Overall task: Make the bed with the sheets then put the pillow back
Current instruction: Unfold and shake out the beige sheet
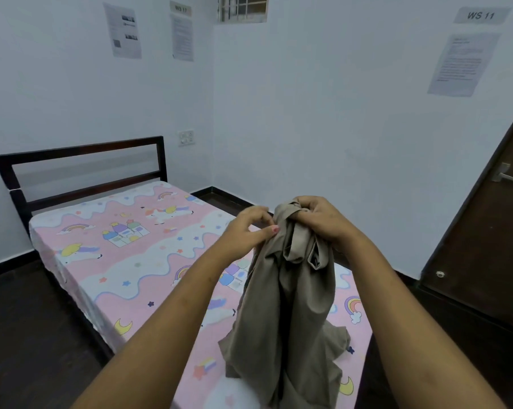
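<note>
Bunched grey-brown sheet (pixel 287 305) held above the near half of the bed (pixel 107 261), lower folds trailing on the pink printed cover. My right hand (pixel 323 222) grips the top of the bunch, fingers curled round it. My left hand (pixel 249 228) has its thumb against the adjoining fold, but I cannot tell whether it pinches. Best practice, I judge: find a hem corner, part the hands along one edge, then shake open.

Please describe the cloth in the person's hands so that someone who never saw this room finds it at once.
Find the bed, covered by a pink patterned sheet. Above its near end, the right hand and left hand hold up a bunched cloth. It is plain grey-brown, without any print.
</note>
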